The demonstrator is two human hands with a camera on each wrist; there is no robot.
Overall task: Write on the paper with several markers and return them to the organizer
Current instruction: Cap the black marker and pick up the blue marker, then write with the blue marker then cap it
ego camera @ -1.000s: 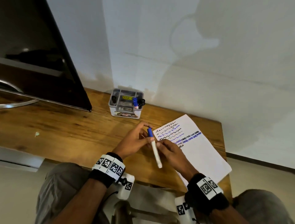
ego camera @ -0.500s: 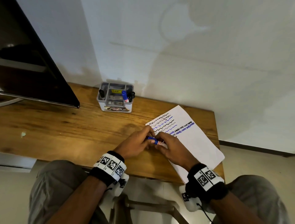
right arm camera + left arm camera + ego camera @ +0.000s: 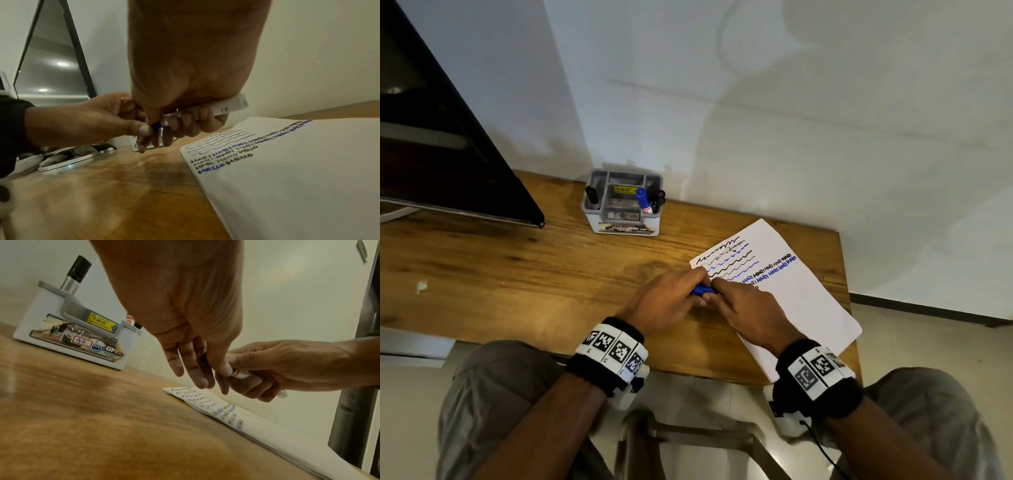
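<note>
A white marker [image 3: 228,108] with a blue cap [image 3: 702,290] is held level just above the desk, at the paper's near-left corner. My right hand [image 3: 748,313] grips the white barrel in a fist. My left hand [image 3: 671,301] pinches the blue cap [image 3: 156,125] with thumb and fingers. The white paper [image 3: 798,301] carries black and blue wavy lines and words. The grey-and-white organizer [image 3: 624,219] stands at the back by the wall and holds a blue-capped marker [image 3: 643,200] and black markers [image 3: 659,198].
A dark monitor [image 3: 448,164] on a silver stand [image 3: 78,155] fills the desk's left rear. The wooden desk [image 3: 517,274] ends near my knees; a stool frame [image 3: 688,438] sits below. The wall is right behind the organizer.
The marker has turned from pointing away from me to lying level between both hands. My hands have closed together, the left one onto the blue cap.
</note>
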